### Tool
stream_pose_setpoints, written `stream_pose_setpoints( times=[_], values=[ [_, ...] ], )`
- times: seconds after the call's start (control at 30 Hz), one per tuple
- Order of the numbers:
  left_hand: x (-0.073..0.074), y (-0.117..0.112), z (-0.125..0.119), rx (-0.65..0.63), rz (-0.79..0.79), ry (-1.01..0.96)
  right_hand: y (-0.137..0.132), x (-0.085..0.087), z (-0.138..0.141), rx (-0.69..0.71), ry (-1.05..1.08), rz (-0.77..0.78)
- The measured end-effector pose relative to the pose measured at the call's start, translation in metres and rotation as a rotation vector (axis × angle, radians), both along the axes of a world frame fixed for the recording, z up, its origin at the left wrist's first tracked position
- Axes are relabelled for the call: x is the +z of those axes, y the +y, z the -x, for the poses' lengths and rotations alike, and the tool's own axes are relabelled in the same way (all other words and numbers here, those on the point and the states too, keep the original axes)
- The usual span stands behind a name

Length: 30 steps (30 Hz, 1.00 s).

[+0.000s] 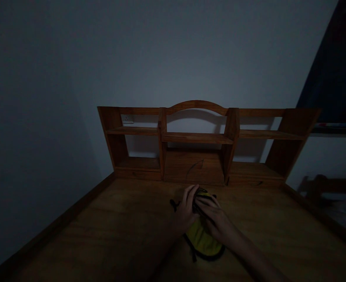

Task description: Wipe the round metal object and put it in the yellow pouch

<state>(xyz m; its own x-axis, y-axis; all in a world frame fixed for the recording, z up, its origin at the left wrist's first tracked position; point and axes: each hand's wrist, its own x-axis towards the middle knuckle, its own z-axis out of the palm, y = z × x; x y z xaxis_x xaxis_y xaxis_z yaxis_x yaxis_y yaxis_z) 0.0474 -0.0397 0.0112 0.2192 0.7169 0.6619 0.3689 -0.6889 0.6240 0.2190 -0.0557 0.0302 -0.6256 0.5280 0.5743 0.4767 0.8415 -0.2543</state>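
A small yellow pouch with black trim (pixel 202 241) lies on the wooden desk (pixel 116 231) in front of me, a black cord trailing from its near end. My left hand (pixel 185 211) curls round the pouch's far end from the left. From the right, my right hand (pixel 215 220) lies over the same far end, fingers bent and pressed on the black top part. Both hands meet there and hide the pouch's opening. The light is dim, so fine detail is lost.
A wooden hutch (pixel 196 145) with open shelves and a closed middle panel stands at the back of the desk against a pale wall. A wall socket (pixel 127 118) shows behind its left shelf. A raised wooden rim (pixel 73 211) borders the desk. Dark furniture sits at right.
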Motion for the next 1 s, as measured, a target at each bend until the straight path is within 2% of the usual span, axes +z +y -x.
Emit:
stream_pose_setpoints(
  times=[0.13,0.27,0.47,0.6,0.67,0.77,0.9,1.0],
  values=[
    [-0.003,0.003,-0.003,0.088,-0.046,-0.065,-0.006,0.013,0.003,0.019,-0.003,-0.006],
    [-0.006,0.011,-0.006,0.160,-0.110,-0.142,-0.014,0.019,0.006,-0.052,-0.036,-0.048],
    [-0.004,0.016,-0.008,0.133,-0.156,-0.234,-0.026,0.014,0.019,-0.252,-0.156,-0.265],
    [0.001,0.010,-0.009,0.119,-0.085,-0.261,-0.030,0.015,0.027,-0.333,-0.218,-0.294],
    [0.003,0.008,-0.011,0.103,-0.102,-0.265,-0.031,0.018,0.027,-0.316,-0.206,-0.273],
    [0.004,0.008,-0.015,0.109,-0.172,-0.286,-0.029,0.023,0.022,-0.219,-0.172,-0.222],
    [-0.001,0.012,-0.016,0.143,-0.216,-0.284,-0.021,0.027,0.011,-0.054,-0.121,-0.140],
    [-0.007,0.015,-0.013,0.142,-0.232,-0.237,-0.015,0.028,0.006,0.018,-0.067,-0.062]
  ],
)
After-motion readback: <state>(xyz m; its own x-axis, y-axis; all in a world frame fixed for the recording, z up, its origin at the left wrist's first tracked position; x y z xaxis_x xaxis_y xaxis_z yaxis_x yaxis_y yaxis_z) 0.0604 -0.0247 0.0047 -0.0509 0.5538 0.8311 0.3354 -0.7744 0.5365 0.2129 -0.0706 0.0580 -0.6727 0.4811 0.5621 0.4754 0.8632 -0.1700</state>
